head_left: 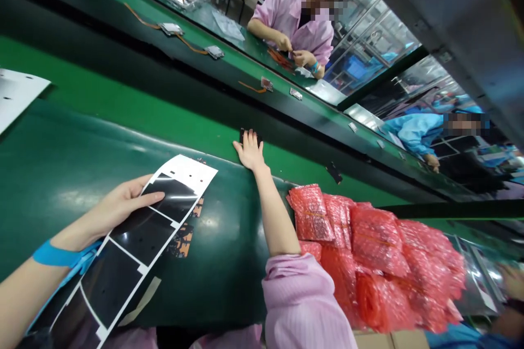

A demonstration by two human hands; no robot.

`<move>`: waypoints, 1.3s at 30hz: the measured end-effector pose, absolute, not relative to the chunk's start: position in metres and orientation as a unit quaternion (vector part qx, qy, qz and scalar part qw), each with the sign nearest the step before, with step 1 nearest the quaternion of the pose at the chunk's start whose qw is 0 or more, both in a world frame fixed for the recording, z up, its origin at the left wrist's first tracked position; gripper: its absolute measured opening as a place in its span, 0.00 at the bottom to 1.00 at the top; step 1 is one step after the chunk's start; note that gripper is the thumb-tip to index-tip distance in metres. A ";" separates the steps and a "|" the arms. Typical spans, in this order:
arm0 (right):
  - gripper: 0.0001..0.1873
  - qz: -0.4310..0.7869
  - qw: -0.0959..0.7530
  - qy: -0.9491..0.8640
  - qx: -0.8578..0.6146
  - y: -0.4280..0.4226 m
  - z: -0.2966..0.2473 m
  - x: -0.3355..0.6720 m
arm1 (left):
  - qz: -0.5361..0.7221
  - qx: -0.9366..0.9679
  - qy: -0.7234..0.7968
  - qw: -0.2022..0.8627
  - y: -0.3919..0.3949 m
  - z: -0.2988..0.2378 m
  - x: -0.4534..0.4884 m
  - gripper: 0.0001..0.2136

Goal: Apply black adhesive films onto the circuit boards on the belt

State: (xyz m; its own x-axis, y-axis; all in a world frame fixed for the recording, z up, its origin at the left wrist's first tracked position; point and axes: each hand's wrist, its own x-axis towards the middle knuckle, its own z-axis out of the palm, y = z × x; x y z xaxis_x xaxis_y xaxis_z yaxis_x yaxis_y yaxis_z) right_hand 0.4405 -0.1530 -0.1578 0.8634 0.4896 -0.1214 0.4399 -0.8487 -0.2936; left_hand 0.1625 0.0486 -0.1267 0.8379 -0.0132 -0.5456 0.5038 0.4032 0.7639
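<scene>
My left hand [118, 207] lies on a long white sheet of black film panels [135, 240] at the lower left, thumb on top and fingers under its edge, holding it on the dark green mat [61, 174]. A blue strap circles that wrist. My right hand [249, 151] reaches far forward with fingers spread flat on a small black part [245, 133] at the edge of the green conveyor belt [123, 103]. Small orange and black pieces [184, 240] lie beside the sheet.
A pile of red bubble-wrap bags [368, 251] sits at the right on a box. Across the belt, a person in pink [298, 27] handles orange flex parts; another in blue [417, 133] works farther right. Small parts with orange cables [172, 29] lie along the far bench. A white sheet [16, 95] lies at left.
</scene>
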 end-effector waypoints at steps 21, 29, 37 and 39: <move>0.35 -0.066 0.306 -0.509 -0.802 -0.178 -0.111 0.246 | -0.116 0.731 0.122 0.662 0.021 -0.108 0.175 0.23; 0.30 -0.073 0.304 -0.516 -0.798 -0.192 -0.105 0.236 | -0.180 0.714 0.044 0.675 0.006 -0.085 0.163 0.16; 0.24 -0.018 0.408 -0.525 -0.747 -0.199 -0.099 0.227 | -0.095 0.804 0.007 0.587 -0.010 -0.075 0.162 0.15; 0.23 -0.028 0.411 -0.526 -0.744 -0.201 -0.099 0.228 | -0.088 0.810 -0.014 0.579 -0.011 -0.075 0.160 0.15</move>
State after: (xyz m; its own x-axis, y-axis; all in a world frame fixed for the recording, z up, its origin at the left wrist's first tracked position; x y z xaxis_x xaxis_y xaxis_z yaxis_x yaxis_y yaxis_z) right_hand 0.2281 -0.2007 -0.0990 0.4450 0.7596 0.4743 0.8055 -0.1081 -0.5827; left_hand 0.1604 -0.0111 -0.0751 0.9841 -0.1243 -0.1266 0.0796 -0.3284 0.9412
